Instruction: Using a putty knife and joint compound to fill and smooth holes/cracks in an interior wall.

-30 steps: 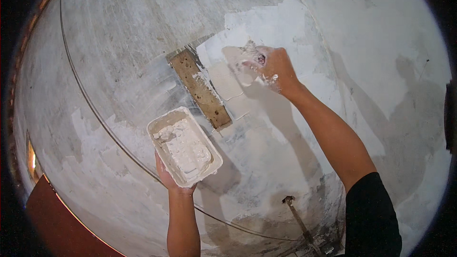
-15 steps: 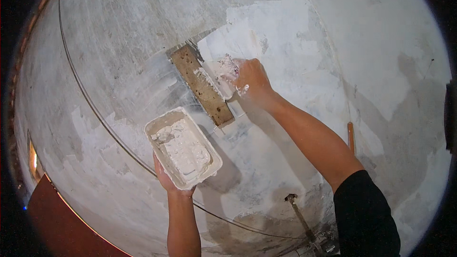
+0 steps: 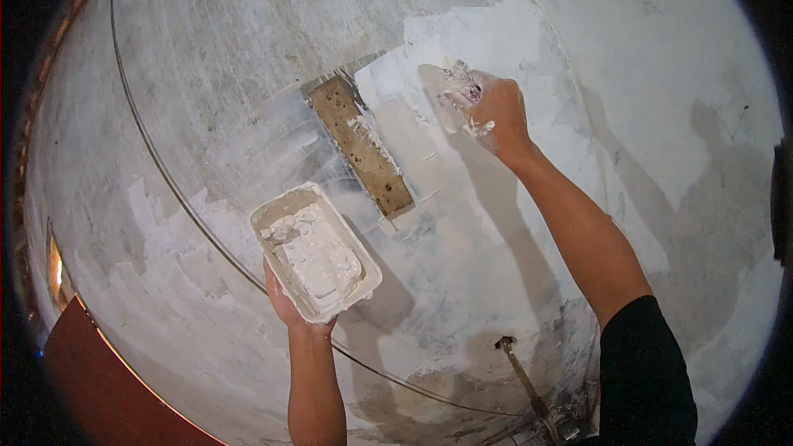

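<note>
Resting on my left hand (image 3: 289, 301) is a white rectangular tub (image 3: 376, 277), gripped from below and tilted toward me. Wet white filler (image 3: 318, 256) coats its inside, with a lump at one end. My right hand (image 3: 504, 111) is closed round a putty knife (image 3: 438, 91) caked with filler, its blade at the wall's whitened area. The handle is mostly hidden by my fingers. Between the two hands, a brown, pitted rectangular strip (image 3: 359, 144) shows in the wall, with filler smeared along its right edge.
The grey wall (image 3: 223, 58) carries uneven white patches. A dark cable (image 3: 149, 140) curves down its left side and across below. Low down, a pipe (image 3: 526, 380) leaves a small hole. A reddish-brown panel (image 3: 99, 388) stands at lower left.
My right hand has moved up and to the right with the putty knife, away from the brown strip. A smooth smear of filler shows beside the strip. The tub has barely moved.
</note>
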The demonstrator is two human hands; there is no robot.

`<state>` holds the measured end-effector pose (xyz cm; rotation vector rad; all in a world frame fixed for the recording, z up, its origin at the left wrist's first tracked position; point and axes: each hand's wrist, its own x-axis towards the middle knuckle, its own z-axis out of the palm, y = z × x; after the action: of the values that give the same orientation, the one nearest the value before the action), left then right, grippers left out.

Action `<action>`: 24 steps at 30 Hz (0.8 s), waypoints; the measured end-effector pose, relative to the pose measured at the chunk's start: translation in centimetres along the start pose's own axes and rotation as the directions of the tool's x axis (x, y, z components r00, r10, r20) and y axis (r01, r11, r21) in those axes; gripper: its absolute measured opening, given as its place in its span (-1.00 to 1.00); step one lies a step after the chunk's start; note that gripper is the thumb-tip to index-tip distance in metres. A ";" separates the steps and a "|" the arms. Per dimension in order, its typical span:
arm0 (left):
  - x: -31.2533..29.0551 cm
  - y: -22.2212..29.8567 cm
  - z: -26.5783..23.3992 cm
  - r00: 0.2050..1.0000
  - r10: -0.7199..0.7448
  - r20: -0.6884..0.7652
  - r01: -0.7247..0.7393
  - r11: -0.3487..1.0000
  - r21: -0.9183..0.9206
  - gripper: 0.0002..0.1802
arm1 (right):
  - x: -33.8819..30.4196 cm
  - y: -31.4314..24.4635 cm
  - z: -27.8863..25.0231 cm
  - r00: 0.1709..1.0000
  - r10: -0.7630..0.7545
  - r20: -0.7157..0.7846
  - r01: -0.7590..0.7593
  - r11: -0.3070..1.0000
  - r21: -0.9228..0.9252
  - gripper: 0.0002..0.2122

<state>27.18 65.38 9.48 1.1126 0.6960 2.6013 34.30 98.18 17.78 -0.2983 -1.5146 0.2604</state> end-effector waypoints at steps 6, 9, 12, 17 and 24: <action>-0.6 -0.4 2.5 1.000 -0.004 0.009 0.004 1.000 0.002 -0.42 | 3.8 -0.5 -0.5 0.973 -0.120 0.198 0.026 0.908 0.419 -0.62; 0.4 -0.8 3.2 0.999 -0.010 0.032 0.010 1.000 0.010 -0.42 | 5.8 -1.1 1.2 0.939 -0.178 0.294 0.030 0.895 0.446 -0.64; 2.0 -1.7 3.4 1.000 -0.015 0.024 0.015 1.000 -0.001 -0.42 | 6.9 -1.5 3.4 0.931 -0.217 0.292 0.013 0.821 0.570 -0.65; 4.3 -2.2 2.4 0.999 -0.008 0.053 0.008 1.000 -0.010 -0.43 | 7.3 -2.3 7.1 0.953 -0.039 0.300 -0.002 0.991 0.136 -0.54; 5.8 -1.3 2.0 0.999 0.023 0.046 -0.022 1.000 -0.012 -0.42 | 8.8 -5.2 6.3 0.962 -0.044 0.270 0.032 0.998 0.047 -0.58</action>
<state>24.64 69.40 13.63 1.1795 0.6609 2.5860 28.26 96.56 28.07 -0.2050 -1.7809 0.3122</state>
